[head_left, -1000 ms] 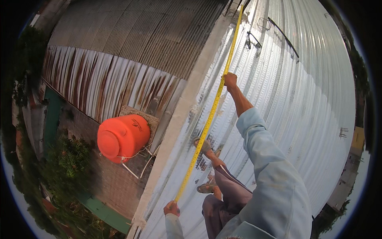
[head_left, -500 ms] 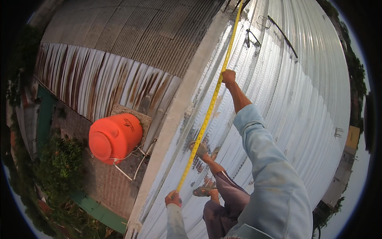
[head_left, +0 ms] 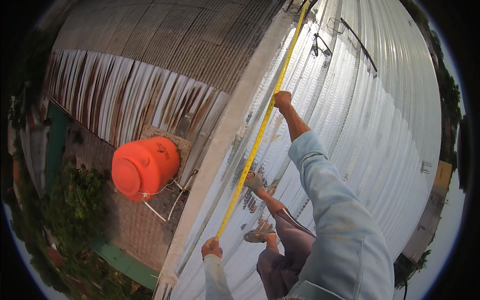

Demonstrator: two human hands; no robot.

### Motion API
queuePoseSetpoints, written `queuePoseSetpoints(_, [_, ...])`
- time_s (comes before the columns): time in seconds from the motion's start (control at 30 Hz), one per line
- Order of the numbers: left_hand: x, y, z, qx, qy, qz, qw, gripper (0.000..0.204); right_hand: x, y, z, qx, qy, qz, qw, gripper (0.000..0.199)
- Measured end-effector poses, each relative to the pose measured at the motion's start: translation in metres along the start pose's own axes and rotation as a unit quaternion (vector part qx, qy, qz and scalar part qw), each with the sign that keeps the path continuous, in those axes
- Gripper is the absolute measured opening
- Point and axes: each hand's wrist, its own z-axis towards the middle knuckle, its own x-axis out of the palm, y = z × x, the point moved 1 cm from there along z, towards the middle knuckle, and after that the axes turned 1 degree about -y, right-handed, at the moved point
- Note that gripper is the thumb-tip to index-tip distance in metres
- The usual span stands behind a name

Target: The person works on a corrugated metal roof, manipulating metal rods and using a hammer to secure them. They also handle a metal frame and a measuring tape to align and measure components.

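Note:
A yellow measuring tape (head_left: 256, 147) is drawn out long and straight beside the roof's left edge, running to the far end at the top of the view. My left hand (head_left: 212, 248) is closed around its near end; a bit of a reddish case shows beside the fingers, mostly hidden. Farther up, my right hand (head_left: 282, 99) grips the tape's blade between closed fingers, arm stretched out. Beneath the tape lies the shiny corrugated metal roof (head_left: 350, 140). My sandalled feet stand on it, one sandal (head_left: 254, 182) right next to the tape.
A pale concrete ledge (head_left: 220, 145) borders the roof on the left, with a drop beyond. Lower down there are an orange water tank (head_left: 145, 167), white pipes (head_left: 155, 212) and rusty sheeting (head_left: 115, 95). A black bar (head_left: 359, 44) and a bent black piece (head_left: 321, 45) lie ahead.
Both hands have shifted slightly left with the tape, toward the ledge, the right one also a little nearer to me. Both keep their grip.

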Motion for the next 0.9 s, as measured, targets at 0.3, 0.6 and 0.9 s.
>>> queuePoseSetpoints(0.3, [-0.057, 0.092, -0.035, -0.154, -0.029, 0.172, 0.973, 0.029, 0.065, 0.007, -0.176, 0.133, 0.186, 0.388, 0.893, 0.031])
queuePoseSetpoints(0.6, [-0.180, 0.334, -0.145, -0.178, -0.117, 0.098, 0.972, 0.028, 0.172, -0.056, -0.384, 0.100, 0.320, 0.341, 0.878, 0.039])
queuePoseSetpoints(0.9, [-0.273, 0.614, -0.287, -0.165, -0.214, 0.097, 0.958, 0.021, 0.291, -0.108, -0.626, 0.142, 0.241, 0.388, 0.878, 0.044])
